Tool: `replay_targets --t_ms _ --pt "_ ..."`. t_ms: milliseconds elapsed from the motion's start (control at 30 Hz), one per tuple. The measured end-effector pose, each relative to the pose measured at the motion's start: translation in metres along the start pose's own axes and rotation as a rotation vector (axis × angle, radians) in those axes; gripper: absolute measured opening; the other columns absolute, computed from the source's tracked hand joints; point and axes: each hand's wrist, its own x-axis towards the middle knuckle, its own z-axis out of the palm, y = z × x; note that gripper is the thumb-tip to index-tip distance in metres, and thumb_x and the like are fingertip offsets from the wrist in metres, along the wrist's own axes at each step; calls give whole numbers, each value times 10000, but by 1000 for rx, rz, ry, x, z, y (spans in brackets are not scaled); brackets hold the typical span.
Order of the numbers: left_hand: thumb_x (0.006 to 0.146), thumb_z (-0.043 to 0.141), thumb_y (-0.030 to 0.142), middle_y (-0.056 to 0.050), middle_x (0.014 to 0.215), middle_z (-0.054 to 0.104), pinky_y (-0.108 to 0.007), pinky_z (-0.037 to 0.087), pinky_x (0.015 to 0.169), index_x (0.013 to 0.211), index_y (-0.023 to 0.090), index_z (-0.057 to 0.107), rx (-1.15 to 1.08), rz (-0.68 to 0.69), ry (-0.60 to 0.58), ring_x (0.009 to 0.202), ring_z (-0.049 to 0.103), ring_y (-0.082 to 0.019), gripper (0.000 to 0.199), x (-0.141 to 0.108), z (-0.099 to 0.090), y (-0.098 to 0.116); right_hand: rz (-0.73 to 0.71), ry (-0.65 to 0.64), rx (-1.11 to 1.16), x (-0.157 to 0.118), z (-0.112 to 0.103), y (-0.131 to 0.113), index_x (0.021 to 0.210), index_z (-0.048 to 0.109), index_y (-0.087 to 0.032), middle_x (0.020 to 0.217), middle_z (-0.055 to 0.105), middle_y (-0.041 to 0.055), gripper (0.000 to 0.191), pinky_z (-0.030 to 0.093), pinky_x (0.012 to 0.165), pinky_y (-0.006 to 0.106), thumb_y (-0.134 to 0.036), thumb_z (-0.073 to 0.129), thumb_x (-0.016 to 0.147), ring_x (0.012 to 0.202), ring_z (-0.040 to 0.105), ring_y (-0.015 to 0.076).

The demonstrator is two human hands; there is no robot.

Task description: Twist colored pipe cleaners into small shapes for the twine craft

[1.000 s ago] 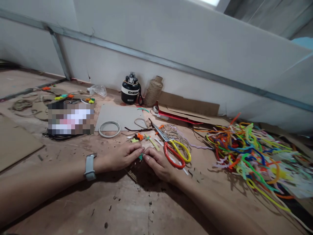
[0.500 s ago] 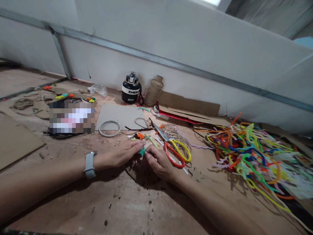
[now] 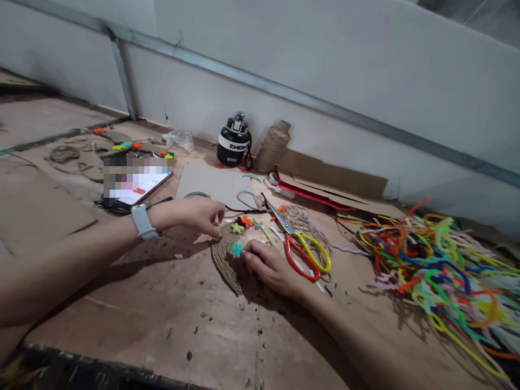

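My right hand [image 3: 270, 265] pinches a small teal pipe-cleaner flower [image 3: 237, 249] at its edge, over a curved piece covered in rows of coiled twine [image 3: 225, 260]. A yellow-green flower [image 3: 237, 228] and an orange flower [image 3: 246, 221] lie at the upper end of that piece. My left hand [image 3: 195, 216], with a pale watch on its wrist, hovers left of the piece. Its fingers are bent and apart, and I see nothing in them. Scissors [image 3: 300, 249] with one red and one yellow handle lie just right of my right hand.
A tangled heap of coloured pipe cleaners [image 3: 434, 276] covers the right side. Behind stand a black bottle [image 3: 233, 143] and a twine spool [image 3: 274, 145], beside an opened cardboard box [image 3: 333, 181]. A phone [image 3: 150, 187] and a grey board [image 3: 195, 181] lie at left and centre.
My left hand has let go of the teal flower and moved left and up, uncovering the twine piece. My right hand still holds the flower. The view has shifted slightly.
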Motion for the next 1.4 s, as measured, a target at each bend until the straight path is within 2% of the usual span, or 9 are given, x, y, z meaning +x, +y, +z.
replay_targets --t_ms 100,267,467,600,800,967,1067,1167,1400 --pt "672 713 461 -22 777 662 -225 318 510 916 174 592 3 37 3 633 548 -154 395 2 5 1 -22 -79 -26 2 0 -2 801 509 -190 665 512 -27 206 365 631 246 -294 415 953 619 451 119" --pt "733 628 238 -8 782 649 -211 352 512 961 162 603 -77 69 -20 657 566 -149 242 6 13 1 0 -139 -46 1 -2 -10 816 525 -182 670 516 -23 198 356 617 242 -291 425 947 623 455 119" --pt "770 591 134 -97 1082 666 -257 466 758 1136 129 618 -164 285 64 903 615 -183 367 13 30 7 98 -270 73 -4 2 -26 814 510 -188 658 519 -26 249 372 581 226 -343 395 972 597 471 114" --pt "814 579 115 -96 1093 667 -250 472 811 1231 130 586 -295 390 158 934 624 -162 417 17 44 14 58 -234 -159 -3 11 -30 837 534 -185 725 542 -5 214 369 642 243 -296 406 969 662 484 124" --pt "813 515 133 -82 986 704 -254 459 704 1050 146 655 -107 250 182 830 639 -175 276 4 27 18 181 -205 -394 -5 12 -33 795 522 -186 656 516 -17 208 281 550 243 -274 428 958 569 420 112" --pt "794 590 384 -61 750 683 -269 371 536 849 172 664 165 101 -14 616 583 -184 232 -23 5 35 76 0 -421 -5 -10 -28 801 530 -186 740 567 13 203 346 616 249 -292 442 951 658 493 134" --pt "713 611 635 -85 816 671 -308 414 589 868 173 622 216 142 65 694 590 -231 487 -33 14 49 49 104 -508 -5 -32 -21 875 559 -185 857 602 38 118 378 668 260 -278 500 918 744 541 153" --pt "685 657 507 -114 909 646 -358 459 705 930 161 585 263 230 170 843 587 -283 430 -35 30 57 107 103 -612 -8 -50 -18 937 584 -185 982 604 67 117 393 701 274 -270 506 915 811 566 170" --pt "670 594 245 -108 971 620 -372 466 737 989 175 585 230 226 131 888 575 -282 327 -30 34 53 239 -146 -697 -18 -73 -21 1004 623 -167 978 643 89 199 378 640 270 -306 522 902 725 563 163"
